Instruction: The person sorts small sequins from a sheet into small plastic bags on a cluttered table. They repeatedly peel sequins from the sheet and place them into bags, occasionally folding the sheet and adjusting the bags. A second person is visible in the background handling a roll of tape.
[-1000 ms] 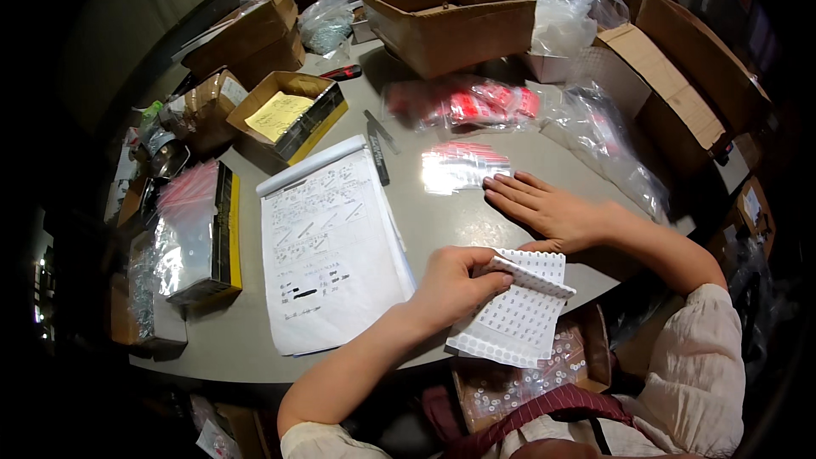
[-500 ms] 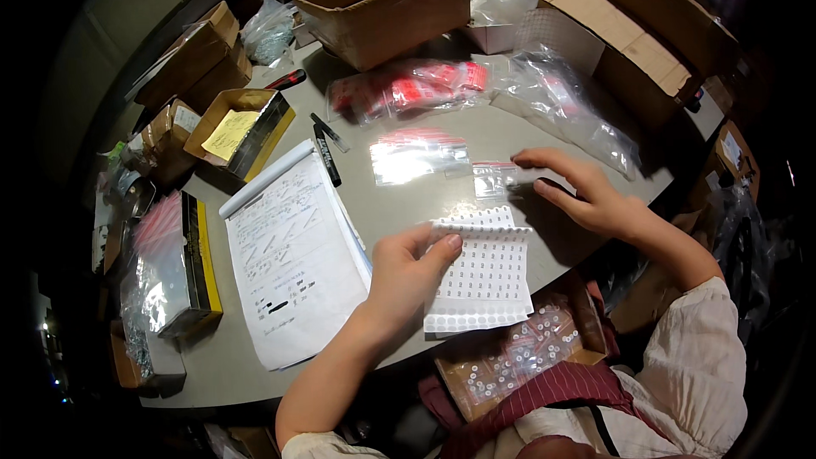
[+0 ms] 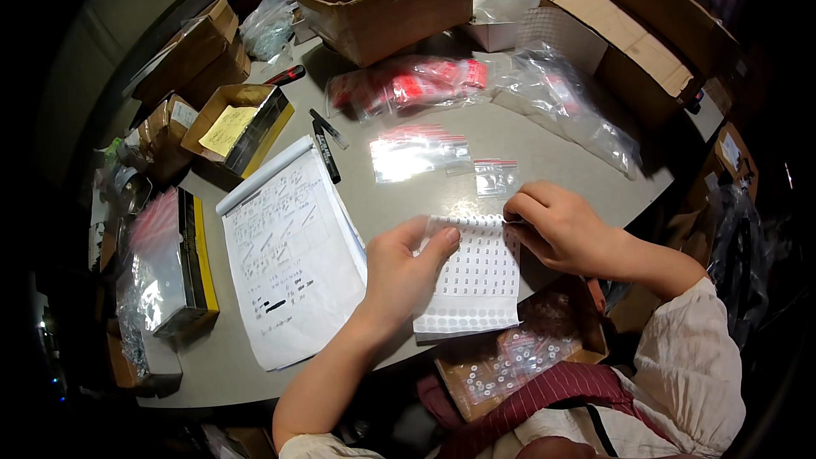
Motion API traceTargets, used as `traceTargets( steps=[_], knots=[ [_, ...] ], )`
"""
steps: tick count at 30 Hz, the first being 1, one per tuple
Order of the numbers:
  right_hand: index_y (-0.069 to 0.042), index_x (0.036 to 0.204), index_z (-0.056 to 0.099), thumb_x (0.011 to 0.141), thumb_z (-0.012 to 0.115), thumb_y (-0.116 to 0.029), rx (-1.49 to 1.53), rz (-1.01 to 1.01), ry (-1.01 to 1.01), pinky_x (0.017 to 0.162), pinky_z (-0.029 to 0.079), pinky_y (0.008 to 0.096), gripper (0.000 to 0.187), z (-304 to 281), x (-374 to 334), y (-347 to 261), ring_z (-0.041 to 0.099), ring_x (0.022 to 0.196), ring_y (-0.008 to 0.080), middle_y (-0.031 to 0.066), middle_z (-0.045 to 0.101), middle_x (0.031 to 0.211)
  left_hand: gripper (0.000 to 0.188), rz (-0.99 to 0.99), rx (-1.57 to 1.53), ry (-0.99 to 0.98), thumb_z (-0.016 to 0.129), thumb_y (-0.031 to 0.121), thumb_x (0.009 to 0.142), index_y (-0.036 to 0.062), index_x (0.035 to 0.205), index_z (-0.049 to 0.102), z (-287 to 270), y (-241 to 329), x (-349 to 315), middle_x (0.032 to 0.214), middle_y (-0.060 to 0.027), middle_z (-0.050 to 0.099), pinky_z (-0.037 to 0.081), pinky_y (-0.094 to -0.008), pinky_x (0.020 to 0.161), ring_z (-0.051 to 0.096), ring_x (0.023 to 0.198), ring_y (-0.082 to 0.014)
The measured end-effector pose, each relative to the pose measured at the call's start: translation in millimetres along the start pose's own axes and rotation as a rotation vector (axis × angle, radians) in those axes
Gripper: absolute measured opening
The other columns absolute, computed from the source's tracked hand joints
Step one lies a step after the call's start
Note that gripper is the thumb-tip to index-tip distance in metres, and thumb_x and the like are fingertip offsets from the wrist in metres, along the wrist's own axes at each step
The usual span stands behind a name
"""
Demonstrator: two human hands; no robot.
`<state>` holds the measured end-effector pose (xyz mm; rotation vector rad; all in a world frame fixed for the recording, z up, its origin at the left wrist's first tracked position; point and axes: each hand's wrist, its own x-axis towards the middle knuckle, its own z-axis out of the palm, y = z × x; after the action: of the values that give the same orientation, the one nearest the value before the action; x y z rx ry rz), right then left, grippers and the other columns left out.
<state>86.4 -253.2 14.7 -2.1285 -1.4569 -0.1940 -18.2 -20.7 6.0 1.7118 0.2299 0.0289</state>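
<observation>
Hidden first: the left hand [image 3: 404, 268] has its thumb on top of the white sticker sheet [image 3: 476, 280], clamping its left side; the other fingers are out of sight beneath. The right hand [image 3: 559, 228] is at the sheet's top right corner, fingers curled and close together. Its thumb and fingertips are mostly covered by the hand itself, so I cannot tell whether they pinch the sheet or only touch it. The sheet is above the near table edge; its print is too small to make out.

Glare washes out the stack of clear bags [image 3: 415, 158] (overlapped, so no reliable count). The cardboard box [image 3: 459, 399] below the table edge is partly covered by the person's clothing; it seems to hold bags of small white rings [image 3: 501, 370], hard to separate.

Counts: sticker sheet, one. Small clear bag [image 3: 495, 179] lying singly, one, just beyond the right hand. Paper pad [image 3: 285, 289], one, left of the left hand. Black marker [image 3: 326, 153], one, beside one thinner grey stick [image 3: 331, 130]. Yellow note [image 3: 228, 131], one, inside a small box [image 3: 270, 129]. Red-and-black tool [image 3: 286, 76], one.
</observation>
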Motion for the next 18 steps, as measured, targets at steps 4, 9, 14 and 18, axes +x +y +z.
traceTargets(
  steps=[4, 9, 14, 18],
  knots=[
    [-0.003, 0.093, 0.052, 0.079, 0.067, 0.001, -0.06, -0.03, 0.008, 0.067, 0.049, 0.0483, 0.02, 6, -5, -1, 0.059, 0.077, 0.0392, 0.0163, 0.056, 0.083, 0.022, 0.002, -0.109, -0.006, 0.069, 0.017, 0.096, -0.0043, 0.102, 0.074, -1, -10, 3, 0.087, -0.0087, 0.075, 0.053, -0.0302, 0.072, 0.066, 0.079, -0.0112],
    [-0.005, 0.096, 0.058, 0.084, 0.072, -0.008, 0.026, -0.087, -0.028, 0.067, 0.051, 0.0444, 0.019, 0, -5, 2, 0.062, 0.079, 0.036, 0.015, 0.058, 0.085, 0.024, -0.004, -0.236, -0.006, 0.069, 0.017, 0.097, -0.0058, 0.103, 0.074, -5, -23, 12, 0.091, -0.0092, 0.076, 0.054, -0.0298, 0.074, 0.068, 0.081, -0.012],
    [0.001, 0.097, 0.067, 0.085, 0.069, -0.021, 0.296, 0.445, -0.319, 0.068, 0.051, 0.0372, 0.025, -30, 47, 65, 0.063, 0.073, 0.0243, 0.0143, 0.067, 0.08, 0.025, 0.012, -0.19, -0.017, 0.069, 0.017, 0.096, -0.0062, 0.104, 0.074, -6, -24, 12, 0.092, -0.0101, 0.076, 0.054, -0.0302, 0.076, 0.068, 0.083, -0.013],
    [0.004, 0.088, 0.067, 0.081, 0.071, -0.021, 0.262, 0.5, -0.423, 0.068, 0.051, 0.0398, 0.026, -22, 57, 71, 0.065, 0.072, 0.0295, 0.0174, 0.068, 0.078, 0.025, -0.032, -0.15, -0.053, 0.067, 0.011, 0.097, -0.008, 0.113, 0.071, -7, -11, 10, 0.101, -0.0103, 0.074, 0.055, -0.0268, 0.076, 0.068, 0.086, -0.0121]
  ],
)
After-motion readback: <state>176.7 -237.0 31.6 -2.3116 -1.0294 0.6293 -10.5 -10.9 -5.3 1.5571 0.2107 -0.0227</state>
